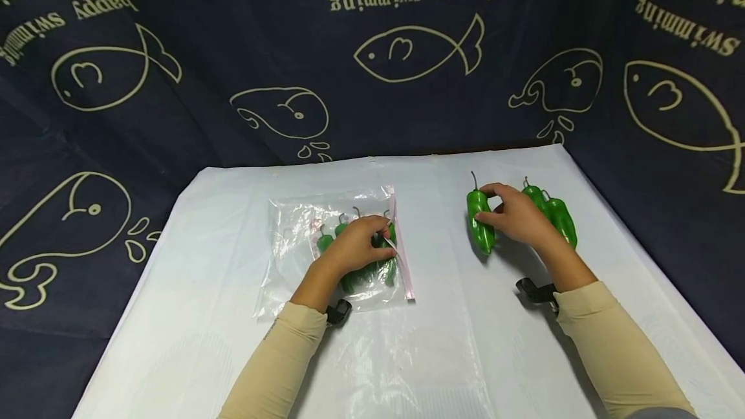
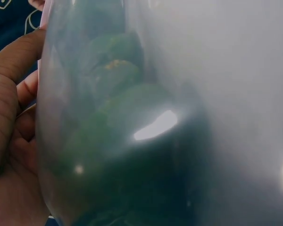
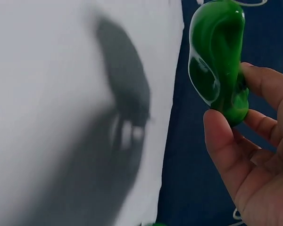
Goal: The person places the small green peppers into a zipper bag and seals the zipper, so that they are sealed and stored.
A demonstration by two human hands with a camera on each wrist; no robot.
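One long green pepper (image 1: 478, 215): pinched by the right hand (image 1: 515, 212), above the white table (image 1: 215, 231).
Clear zip bag (image 1: 286, 247): edge pinched by the left hand (image 1: 352, 247), bagged peppers (image 1: 324, 242) inside.
Two loose peppers (image 1: 562, 222): near the right hand.

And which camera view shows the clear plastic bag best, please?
The head view: it shows nearly the whole bag, its pink edge and the green peppers inside, though the left hand covers part. The left wrist view gives only a close, hazy piece; the right wrist view does not show it.
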